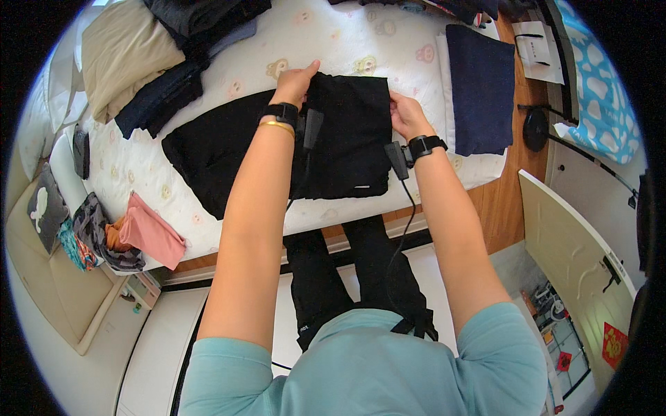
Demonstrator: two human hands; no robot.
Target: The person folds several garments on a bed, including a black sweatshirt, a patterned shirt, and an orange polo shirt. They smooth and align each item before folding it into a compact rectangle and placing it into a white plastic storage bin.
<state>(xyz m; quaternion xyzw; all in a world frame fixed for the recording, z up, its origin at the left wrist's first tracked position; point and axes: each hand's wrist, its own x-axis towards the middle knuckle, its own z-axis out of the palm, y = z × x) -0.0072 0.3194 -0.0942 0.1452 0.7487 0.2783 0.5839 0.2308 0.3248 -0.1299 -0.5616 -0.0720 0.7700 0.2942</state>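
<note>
A black garment (pixel 343 135), folded over itself in its right part, lies on the bed before me. It bears a small pale tag or mark near its front edge. My left hand (pixel 295 83) is at the garment's far edge, thumb raised off the cloth; its other fingertips are hidden. At the right edge, my right hand (pixel 408 113) pinches the cloth between thumb and fingers. Each wrist wears a black strap with a small cabled device.
The bed (pixel 322 36) has a white printed sheet. Folded navy cloth (pixel 481 91) lies right. A beige pillow (pixel 127 57) and dark clothes (pixel 161 99) lie far left; a pink cloth (pixel 153 229) lies near left. An ajar door (pixel 572 249) stands right.
</note>
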